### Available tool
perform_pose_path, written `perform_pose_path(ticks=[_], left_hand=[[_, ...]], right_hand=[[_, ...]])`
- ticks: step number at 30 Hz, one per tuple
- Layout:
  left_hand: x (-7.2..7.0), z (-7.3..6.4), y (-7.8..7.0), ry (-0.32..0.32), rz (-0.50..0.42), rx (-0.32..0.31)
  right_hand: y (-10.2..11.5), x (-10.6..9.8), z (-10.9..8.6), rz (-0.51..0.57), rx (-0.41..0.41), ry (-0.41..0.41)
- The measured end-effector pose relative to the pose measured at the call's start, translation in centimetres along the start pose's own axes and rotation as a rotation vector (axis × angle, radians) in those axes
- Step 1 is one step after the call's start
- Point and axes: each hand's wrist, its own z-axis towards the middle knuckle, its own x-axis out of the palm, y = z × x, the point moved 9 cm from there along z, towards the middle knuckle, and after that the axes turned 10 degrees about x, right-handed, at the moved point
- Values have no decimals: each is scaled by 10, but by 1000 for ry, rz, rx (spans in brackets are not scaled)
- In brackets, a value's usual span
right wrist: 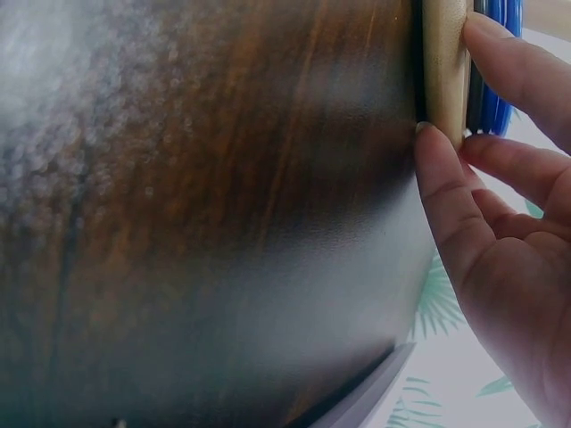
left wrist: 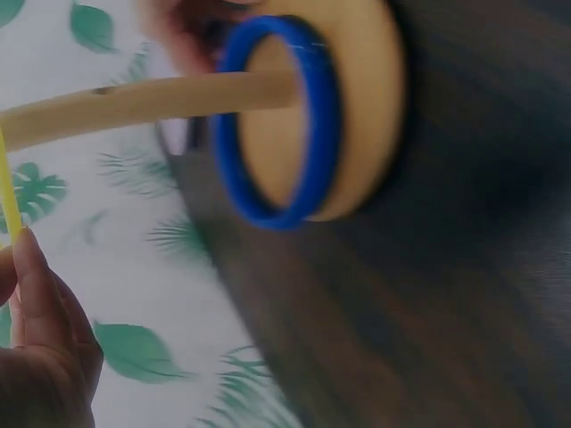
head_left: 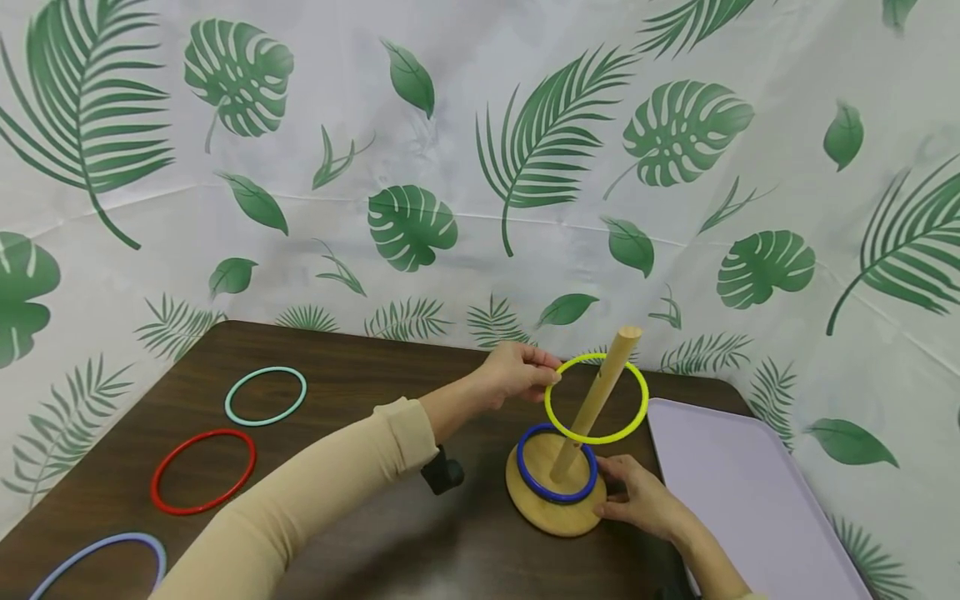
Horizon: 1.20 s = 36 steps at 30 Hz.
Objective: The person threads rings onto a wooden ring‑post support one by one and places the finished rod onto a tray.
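My left hand point(head_left: 517, 375) pinches the left edge of a yellow ring point(head_left: 646, 400), tilted and held up around the upper part of a wooden peg point(head_left: 600, 387). In the left wrist view, only a sliver of the yellow ring point(left wrist: 9, 192) shows at the fingertips. A dark blue ring point(head_left: 558, 498) lies around the peg's foot on the round wooden base point(head_left: 555, 523). My right hand point(head_left: 637, 497) grips the base's right edge. Seen from the right wrist, thumb and fingers hold the base's rim point(right wrist: 444, 71) beside the blue ring point(right wrist: 500, 89).
On the dark wooden table point(head_left: 360, 367), a mint ring point(head_left: 228, 400), a red ring point(head_left: 156, 483) and a periwinkle ring point(head_left: 97, 546), partly out of view, lie at the left. A lilac tray point(head_left: 735, 483) sits at the right. A leaf-print cloth point(head_left: 442, 150) hangs behind.
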Motion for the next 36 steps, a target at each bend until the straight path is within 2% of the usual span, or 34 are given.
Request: perform_pose_path(ticks=[8, 16, 26, 36], left_hand=[[-12, -3, 49, -39, 79, -34], [-16, -5, 80, -84, 120, -60], [-11, -3, 92, -106, 126, -79], [-8, 2, 100, -131, 188, -103]], right_hand=[[1, -1, 0, -22, -26, -12], [2, -1, 0, -26, -40, -21], [0, -2, 1, -23, -32, -21], [0, 0, 1, -2, -21, -12]])
